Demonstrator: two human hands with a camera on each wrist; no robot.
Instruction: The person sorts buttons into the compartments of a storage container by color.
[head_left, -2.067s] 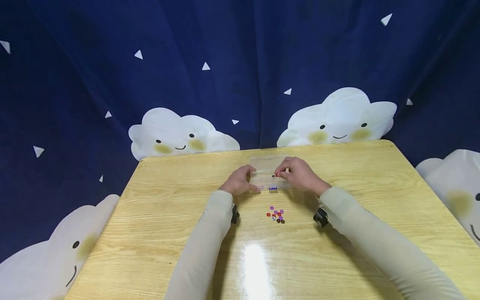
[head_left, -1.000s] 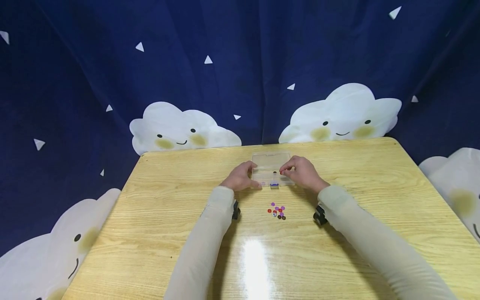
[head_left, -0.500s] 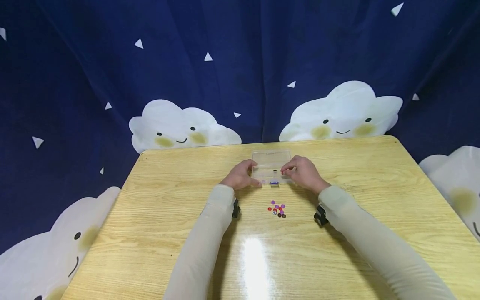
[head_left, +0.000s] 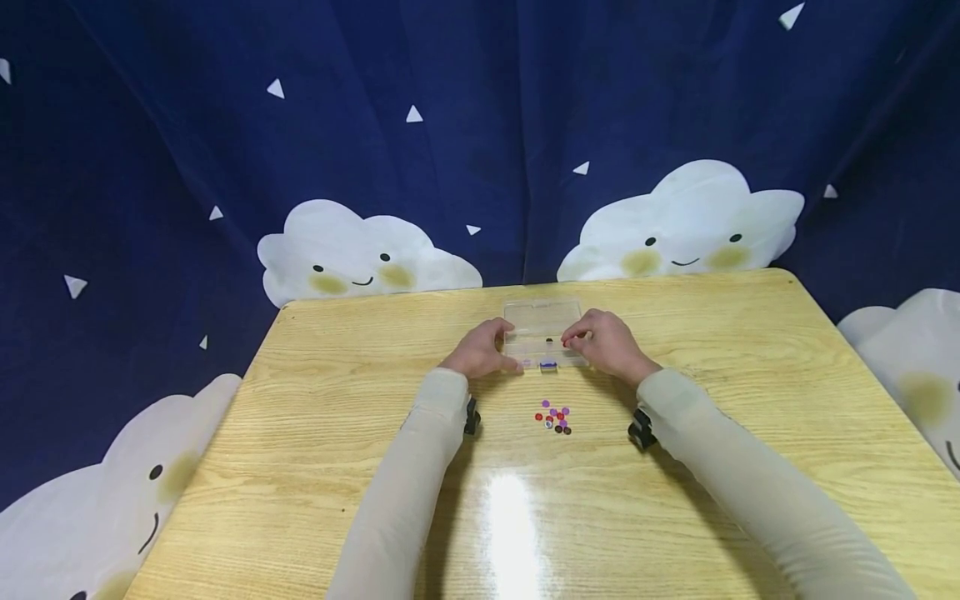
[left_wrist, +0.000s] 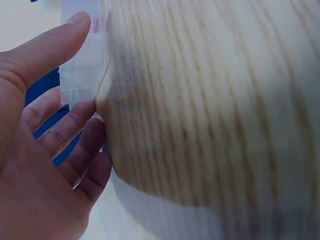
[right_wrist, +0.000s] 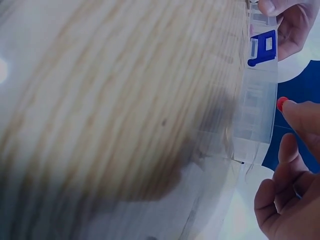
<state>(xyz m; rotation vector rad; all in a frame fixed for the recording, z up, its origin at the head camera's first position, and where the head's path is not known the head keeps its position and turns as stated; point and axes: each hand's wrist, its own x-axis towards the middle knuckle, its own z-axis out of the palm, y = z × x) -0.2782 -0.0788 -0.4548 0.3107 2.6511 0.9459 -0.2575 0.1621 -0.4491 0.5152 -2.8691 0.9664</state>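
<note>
At the far middle of the table lies a clear plastic compartment box (head_left: 536, 350), its lid (head_left: 540, 315) raised open at the back and a blue latch (right_wrist: 263, 48) on its front. My left hand (head_left: 481, 350) grips the box's left end, thumb at the front wall and fingers around the end and back. Between thumb and forefinger my right hand (head_left: 607, 343) pinches a small red button (right_wrist: 282, 103), close over the right part of the box. One dark button (head_left: 549, 340) lies inside the box, and a purple button (left_wrist: 97, 26) shows in the left compartment.
Several loose buttons (head_left: 553, 413), purple, red, dark brown and one whitish, lie on the wooden table (head_left: 315, 433) in front of the box. A dark blue curtain (head_left: 495, 125) with white clouds hangs behind the table's far edge.
My right hand has moved slightly right over the box, still pinching the red button. The left hand keeps its grip on the box. The head view has shifted a little.
</note>
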